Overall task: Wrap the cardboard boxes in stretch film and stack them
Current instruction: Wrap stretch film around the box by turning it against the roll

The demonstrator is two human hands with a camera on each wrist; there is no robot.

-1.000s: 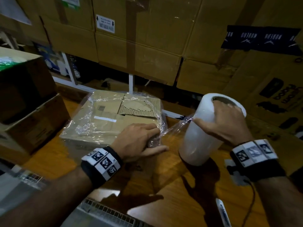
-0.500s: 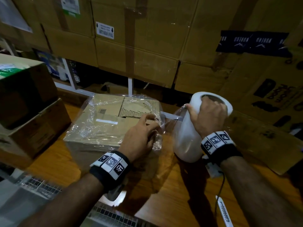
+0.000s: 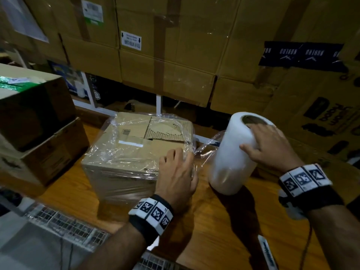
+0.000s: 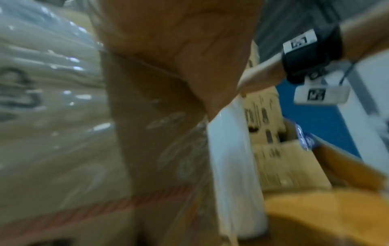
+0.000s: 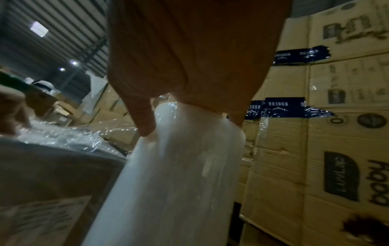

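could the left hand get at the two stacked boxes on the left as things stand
Probably yes, once it lets go: the left hand presses film on the wrapped box, and bare table lies between it and the stacked boxes.

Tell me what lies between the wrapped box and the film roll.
In the head view, a twisted strand of stretch film spans from wrapped box to film roll.

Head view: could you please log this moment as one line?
left hand presses film on wrapped box | right hand grips film roll | film uncut
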